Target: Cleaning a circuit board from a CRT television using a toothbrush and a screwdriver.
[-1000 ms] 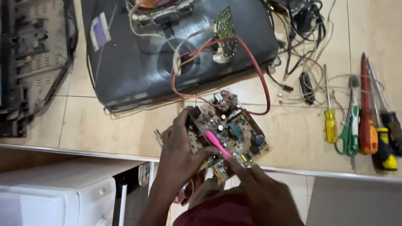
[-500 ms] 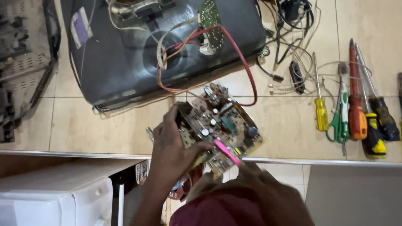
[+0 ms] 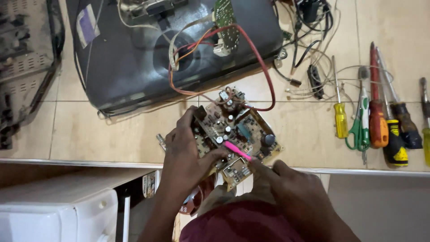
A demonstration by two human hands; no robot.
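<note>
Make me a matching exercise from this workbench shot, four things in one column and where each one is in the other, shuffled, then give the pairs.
1. circuit board
2. pink tool
3. yellow-handled screwdriver
4. green-handled scissors

A. left of the scissors, on the tiles
B. gripped at its edge by the left hand
C. between the yellow and the red-handled screwdriver
D. lying across the board, right hand at its end

Pairs: 1-B, 2-D, 3-A, 4-C

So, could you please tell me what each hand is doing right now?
Left hand: closed on the circuit board, holding it.
Right hand: fingers closed on a pink tool, tip on the board.
</note>
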